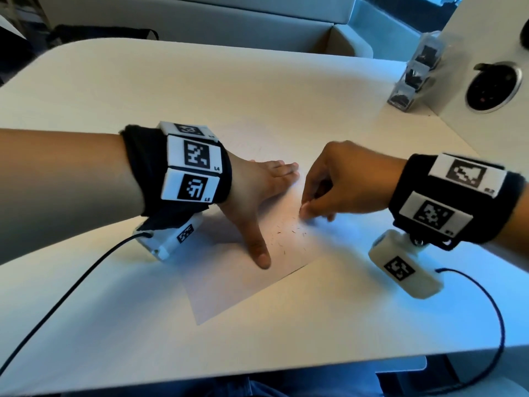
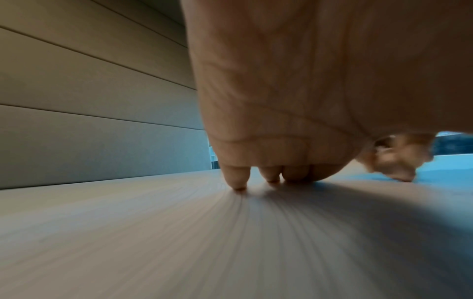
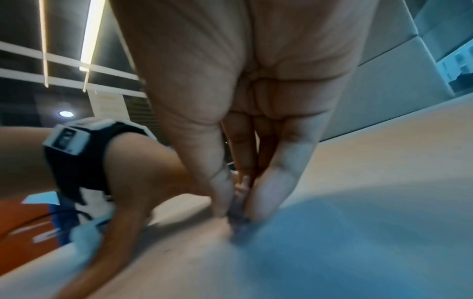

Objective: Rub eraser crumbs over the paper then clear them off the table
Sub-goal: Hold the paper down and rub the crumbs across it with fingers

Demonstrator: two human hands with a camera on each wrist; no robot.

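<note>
Pale table (image 1: 286, 81) beside cushioned seating
Left hand (image 1: 257, 190) flat on paper (image 1: 246, 287); right hand (image 1: 343, 184) grip narrow, contents unclear; crumbs (image 1: 286, 233) at six o'clock.

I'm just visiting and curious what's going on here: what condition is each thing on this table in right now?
White sheet of paper: flat on the table, pinned by the left hand.
Dark eraser crumbs: scattered on the paper.
Left hand: fingers straight, pressing the paper.
Right hand: fingertips bunched on the paper; whether they hold anything is too blurred to tell.
Clear plastic box: standing at the table's far right.
</note>
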